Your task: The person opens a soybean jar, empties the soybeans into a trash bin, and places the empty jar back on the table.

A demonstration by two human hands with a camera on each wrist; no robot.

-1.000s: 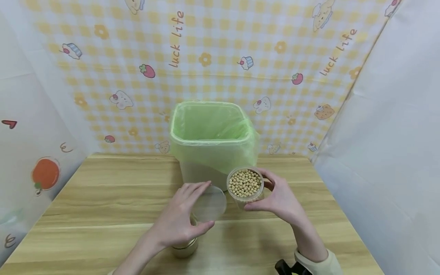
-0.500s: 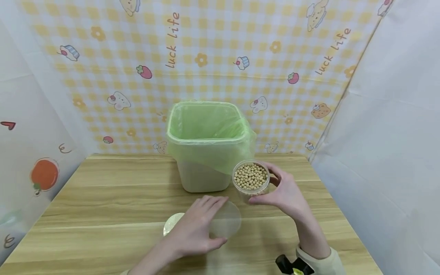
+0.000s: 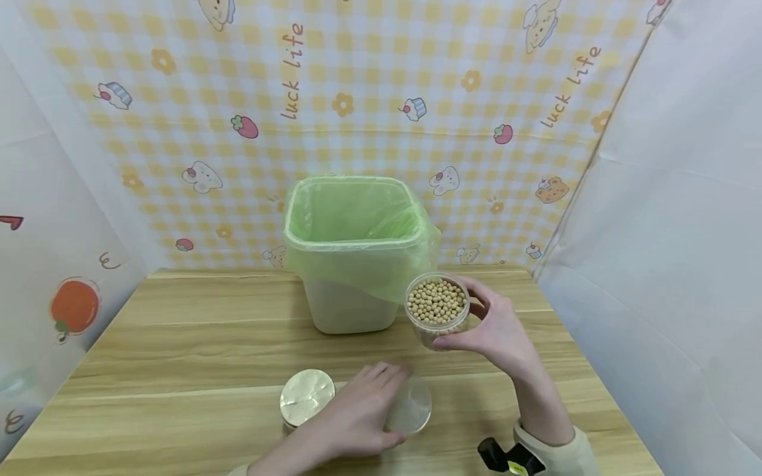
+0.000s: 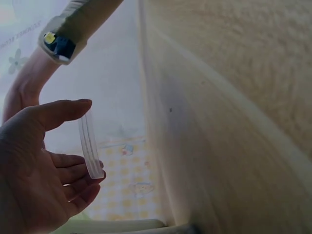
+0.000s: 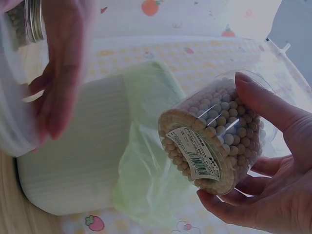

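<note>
My right hand [image 3: 500, 334] grips a clear plastic jar [image 5: 222, 109] by its side, thumb and fingers around it. Round beige beans [image 3: 437, 301] fill it close to its uncovered rim, and a barcode label [image 5: 195, 152] shows on its base. In my left hand [image 3: 363, 416] a clear round lid [image 3: 415, 408] is pinched by its edge; the left wrist view shows the lid [image 4: 90, 146] edge-on between thumb and fingertips. A second jar [image 3: 307, 396], with a pale gold foil-like top, stands beside the left forearm, which partly covers it.
Behind the hands stands a white bin [image 3: 351, 307] with a light green bag [image 3: 381, 268] folded over its rim. The wooden table [image 3: 196, 344] meets a yellow checked backdrop [image 3: 333, 142], with white sheets [image 3: 667, 218] at both sides.
My left hand has moved right and toward me with the lid, uncovering the gold-topped jar. The right hand has lifted the bean jar slightly up and to the right.
</note>
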